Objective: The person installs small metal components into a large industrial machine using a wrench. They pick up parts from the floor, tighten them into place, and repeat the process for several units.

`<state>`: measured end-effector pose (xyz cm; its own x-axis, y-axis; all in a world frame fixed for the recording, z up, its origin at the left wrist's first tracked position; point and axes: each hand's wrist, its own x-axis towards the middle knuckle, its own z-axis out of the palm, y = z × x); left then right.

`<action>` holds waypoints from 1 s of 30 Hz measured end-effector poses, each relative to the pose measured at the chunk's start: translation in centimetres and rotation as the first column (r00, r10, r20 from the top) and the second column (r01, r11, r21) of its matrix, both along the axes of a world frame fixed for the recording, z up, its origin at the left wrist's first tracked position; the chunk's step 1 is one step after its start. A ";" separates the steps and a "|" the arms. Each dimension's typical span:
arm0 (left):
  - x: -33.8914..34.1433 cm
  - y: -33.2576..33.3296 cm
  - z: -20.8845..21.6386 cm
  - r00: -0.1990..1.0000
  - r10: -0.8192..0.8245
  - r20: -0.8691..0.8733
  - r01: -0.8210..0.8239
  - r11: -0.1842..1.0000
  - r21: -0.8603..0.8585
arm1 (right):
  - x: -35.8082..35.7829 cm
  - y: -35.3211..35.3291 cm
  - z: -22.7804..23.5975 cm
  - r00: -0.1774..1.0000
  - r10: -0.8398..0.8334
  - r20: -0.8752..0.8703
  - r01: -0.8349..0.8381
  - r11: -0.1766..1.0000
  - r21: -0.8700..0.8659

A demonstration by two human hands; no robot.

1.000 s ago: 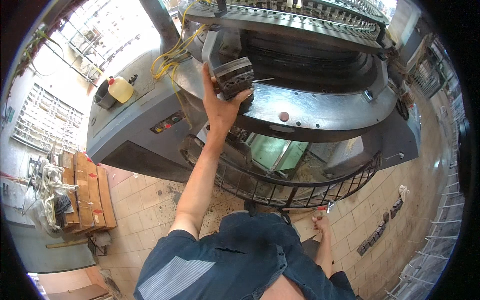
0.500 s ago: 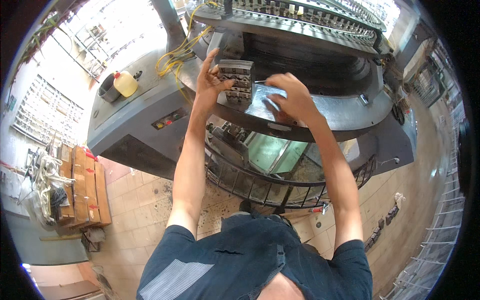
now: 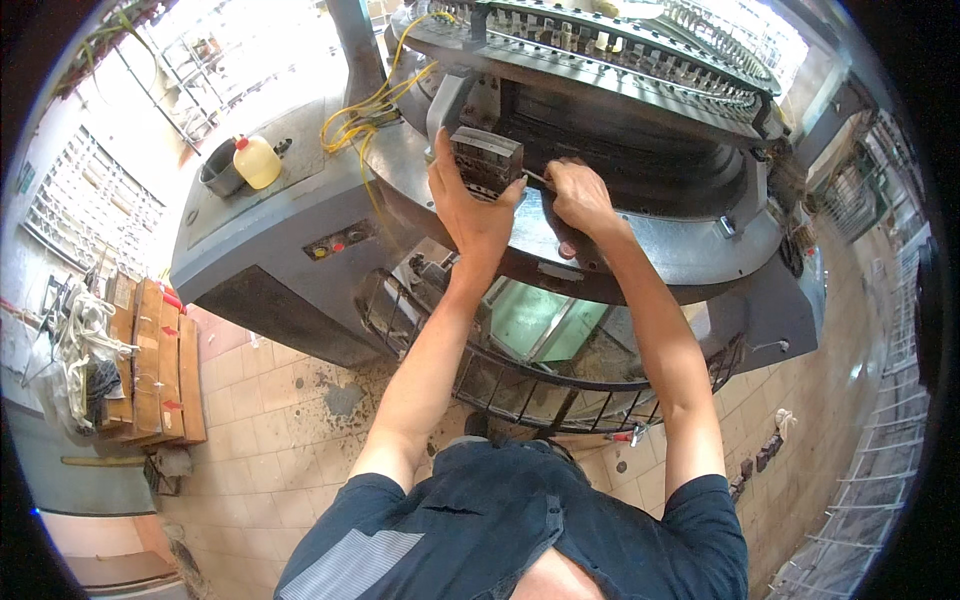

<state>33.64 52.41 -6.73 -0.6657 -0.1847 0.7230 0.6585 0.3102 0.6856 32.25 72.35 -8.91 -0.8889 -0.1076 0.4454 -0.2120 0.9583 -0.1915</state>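
My left hand (image 3: 470,215) is closed around a grey metal cam block (image 3: 488,150) with a slotted face, its thumb along the lower right edge. The block is tilted, its smooth top side up, above the curved metal ledge (image 3: 660,245) of a large round knitting machine. My right hand (image 3: 583,200) is closed on a thin metal tool (image 3: 537,178), its handle hidden in the fingers. The tool's tip points at the right side of the block, by my left thumb; whether they touch I cannot tell.
Above sits the machine's ring of needle parts (image 3: 600,50). Yellow cables (image 3: 365,115) hang at the left, near a yellowish bottle (image 3: 257,163) and a dark pot (image 3: 218,172). A black curved rail (image 3: 530,400) runs below the ledge. Wooden boxes (image 3: 150,360) stand at far left.
The left hand has turned the block, tipping its slotted face away from upright view, and shifted right. My right hand has brought the tool to the block's side.
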 end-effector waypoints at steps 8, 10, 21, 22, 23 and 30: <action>-4.8 -4.2 -0.2 0.668 -0.738 0.103 0.705 0.670 0.232 | 2.9 -0.1 2.9 0.993 -0.081 -0.083 0.026 0.851 -0.525; -3.9 -4.4 -0.2 0.812 -0.583 0.004 0.582 0.811 0.062 | 3.5 -0.4 3.8 0.996 -0.070 -0.058 0.014 0.755 -0.655; -3.3 -5.6 2.1 0.932 -0.191 -0.309 0.022 0.878 -0.477 | 3.2 -2.3 4.1 0.954 0.073 -0.292 -0.298 0.374 -0.878; -3.2 -5.5 2.1 0.933 -0.213 -0.291 0.053 0.880 -0.472 | 2.9 -2.7 3.9 0.928 0.096 -0.359 -0.372 0.219 -0.902; -3.1 -5.4 2.1 0.932 -0.225 -0.283 0.068 0.878 -0.473 | 2.7 -3.1 3.6 0.937 0.065 -0.343 -0.349 0.170 -0.921; -1.6 -3.5 1.9 0.959 -0.228 -0.171 0.154 0.919 -0.364 | 1.2 -5.8 2.2 0.934 -0.031 -0.355 -0.352 -0.239 -0.905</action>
